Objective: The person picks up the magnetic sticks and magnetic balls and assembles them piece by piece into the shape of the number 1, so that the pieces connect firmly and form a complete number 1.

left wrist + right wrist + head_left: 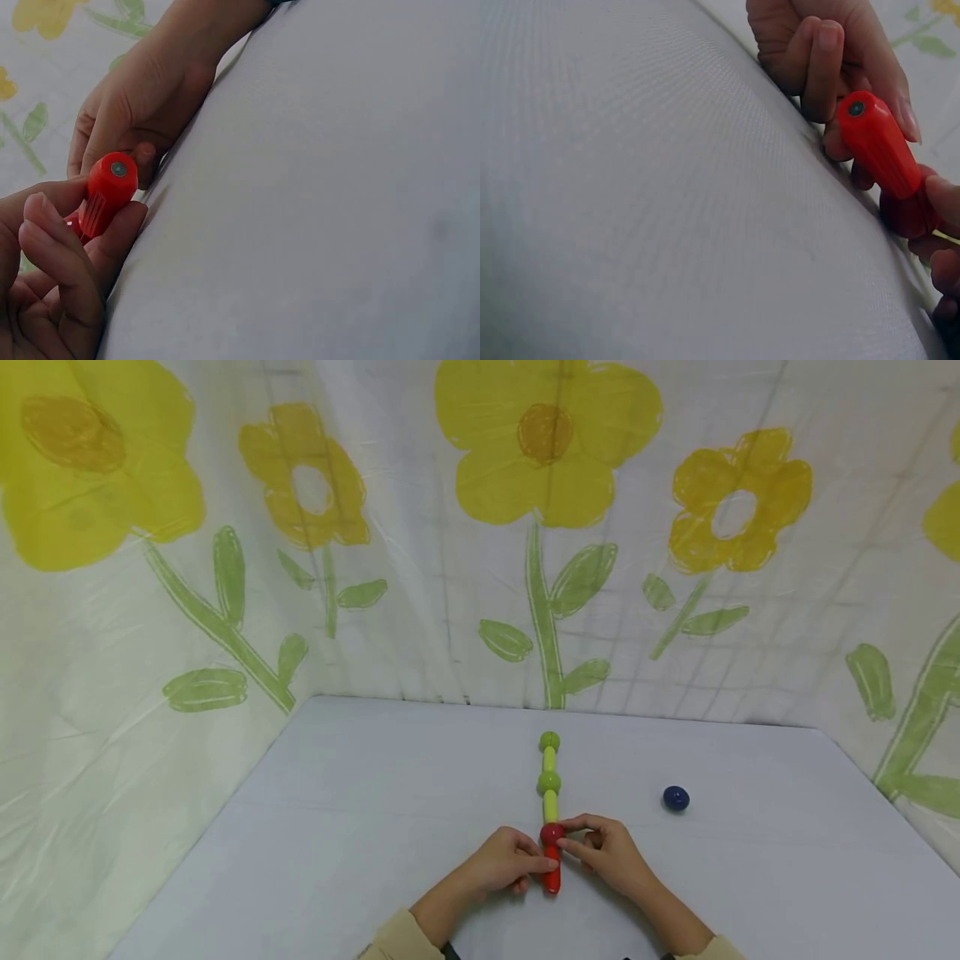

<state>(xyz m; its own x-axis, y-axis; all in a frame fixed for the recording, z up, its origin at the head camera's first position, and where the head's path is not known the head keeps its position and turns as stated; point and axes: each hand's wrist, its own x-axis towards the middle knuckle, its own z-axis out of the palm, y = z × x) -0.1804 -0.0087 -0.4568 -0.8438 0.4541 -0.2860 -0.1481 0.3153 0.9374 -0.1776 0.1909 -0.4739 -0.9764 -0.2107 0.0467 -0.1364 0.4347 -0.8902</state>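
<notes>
A line of magnetic toy pieces runs away from me on the table: a red rod (552,882) nearest, a dark red ball (552,834), then yellow-green rods (551,807) alternating with green balls (549,783). My left hand (508,862) pinches the red rod between thumb and fingers. With thumb and index finger, my right hand (609,853) holds the dark red ball from the right. The red rod's near end shows a round metal disc in both wrist views, and its far end meets the dark red ball (907,214) in the right wrist view.
A dark blue ball (676,798) lies on the white table (375,777) to the right of the line. Behind the table hangs a white curtain (405,568) painted with yellow flowers, which also runs along both sides.
</notes>
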